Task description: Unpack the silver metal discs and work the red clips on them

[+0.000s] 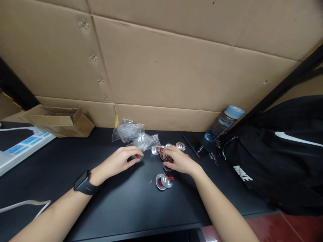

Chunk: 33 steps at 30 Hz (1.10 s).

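Observation:
My left hand (pixel 126 158) is closed around a small round thing with a red patch and a greenish rim, which looks like a finger cymbal (pixel 138 157); the fingers cover part of it. My right hand (pixel 175 159) reaches into a loose cluster of silver finger cymbals with red loops, its fingers curled on one cymbal (pixel 165 156) and hiding part of the cluster. Closer to me, two overlapping finger cymbals (pixel 164 182) lie on the black table (pixel 136 205). One more cymbal (pixel 180 146) rests behind my right hand.
Crumpled clear plastic bags (pixel 133 132) lie behind my hands. On the left are an open cardboard box (pixel 73 121) and a white power strip (pixel 27 148). To the right are a pen (pixel 191 145), keys (pixel 213 158), a water bottle (pixel 222 124) and a black bag (pixel 275 161).

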Tool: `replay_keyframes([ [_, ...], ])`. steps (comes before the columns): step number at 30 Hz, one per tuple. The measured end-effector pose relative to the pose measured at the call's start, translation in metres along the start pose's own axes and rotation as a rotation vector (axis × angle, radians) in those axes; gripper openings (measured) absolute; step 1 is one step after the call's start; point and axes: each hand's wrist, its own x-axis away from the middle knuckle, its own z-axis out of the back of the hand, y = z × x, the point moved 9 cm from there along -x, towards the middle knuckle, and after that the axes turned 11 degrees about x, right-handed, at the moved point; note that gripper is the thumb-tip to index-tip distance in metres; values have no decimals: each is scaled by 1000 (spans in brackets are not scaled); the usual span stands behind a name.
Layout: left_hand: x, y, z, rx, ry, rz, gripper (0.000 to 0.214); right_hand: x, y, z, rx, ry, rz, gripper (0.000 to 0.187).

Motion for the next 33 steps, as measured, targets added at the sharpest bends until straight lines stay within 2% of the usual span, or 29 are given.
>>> replay_keyframes([
  [11,0,1,1,-25,16,-6,16,0,0,1,-14,-6,-10,16],
  [25,1,-1,-7,-58,-65,17,17,1,1,0,-23,-15,-11,14],
  [33,1,0,-8,-52,-73,17,17,2,0,1,-21,-14,-18,14],
])
